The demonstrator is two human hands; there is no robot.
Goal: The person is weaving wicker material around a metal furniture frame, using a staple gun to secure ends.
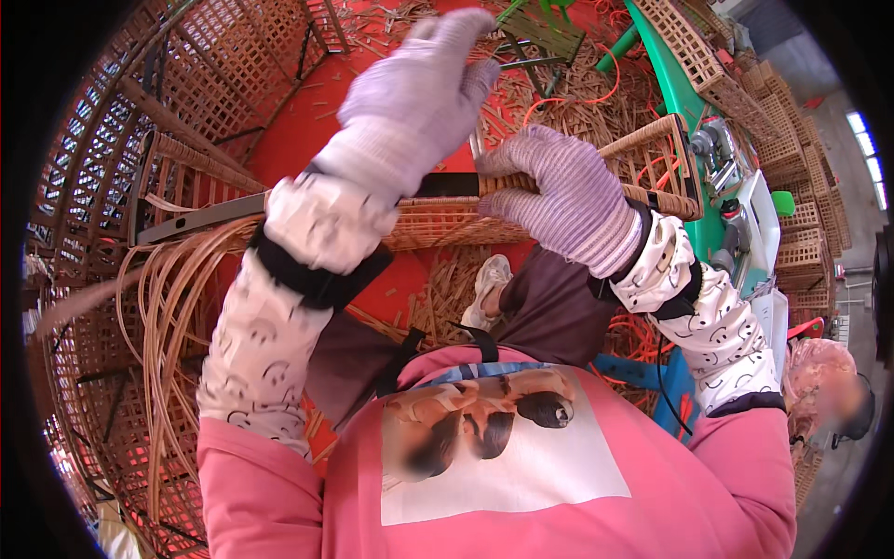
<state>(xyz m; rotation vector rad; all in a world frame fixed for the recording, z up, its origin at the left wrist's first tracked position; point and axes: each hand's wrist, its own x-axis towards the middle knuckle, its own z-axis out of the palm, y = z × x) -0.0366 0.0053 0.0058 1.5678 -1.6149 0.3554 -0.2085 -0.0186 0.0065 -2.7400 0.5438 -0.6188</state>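
A long wicker basket frame (433, 228) lies across in front of me, with a black metal rail (447, 184) along its top, part of it wrapped in brown strands. My right hand (568, 191), in a striped lilac knit glove, is closed on that rail, with thumb and forefinger on either side of it. My left hand (414, 98), gloved alike, is raised above and beyond the rail. Motion smears its fingers, so I cannot make out whether they hold a strand. Loose wicker strands (172, 307) hang in a bundle from the frame's left end.
Large woven panels (102, 233) stand close on the left. Cut strips (596, 102) litter the red floor (289, 149). Power tools (722, 149) lie on a green bench (675, 70) at right, with an orange hose (596, 98) nearby. Stacked baskets (801, 205) and another person (824, 382) are farther right.
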